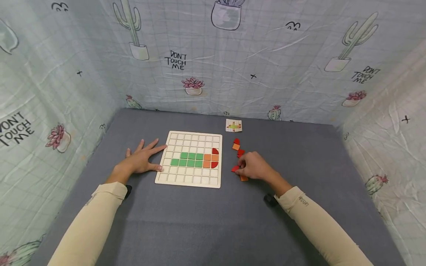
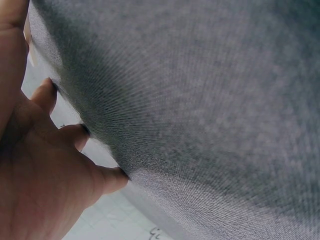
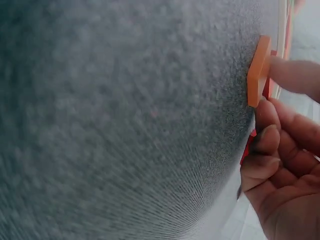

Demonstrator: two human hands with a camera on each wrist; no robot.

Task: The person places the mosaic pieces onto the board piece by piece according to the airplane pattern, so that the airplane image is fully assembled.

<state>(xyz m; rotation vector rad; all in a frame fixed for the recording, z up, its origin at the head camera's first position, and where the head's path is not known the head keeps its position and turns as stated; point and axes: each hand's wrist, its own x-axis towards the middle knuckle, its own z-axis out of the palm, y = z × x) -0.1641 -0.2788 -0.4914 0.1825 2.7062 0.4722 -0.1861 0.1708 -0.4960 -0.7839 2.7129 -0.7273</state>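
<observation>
A pale square grid board (image 1: pixel 186 180) lies on the grey table. Green square tiles (image 1: pixel 191 159), orange square tiles (image 1: pixel 207 160) and two dark red rounded tiles (image 1: pixel 215 151) sit in its cells. My left hand (image 1: pixel 141 159) is spread flat, thumb and index finger touching the board's left edge; in the left wrist view its other fingertips (image 2: pixel 117 180) rest on the cloth. My right hand (image 1: pixel 256 166), right of the board, pinches a red tile (image 1: pixel 235 169) between thumb and index finger. An orange tile (image 3: pixel 257 75) lies beside those fingertips, partly covering the red one.
Beyond the right hand lie another orange tile (image 1: pixel 236 146), a red rounded tile (image 1: pixel 236 141) and more red tiles (image 1: pixel 240 152). A small pattern card (image 1: pixel 234 125) lies behind them. Printed cloth (image 1: pixel 216 44) hangs around the table's back and sides.
</observation>
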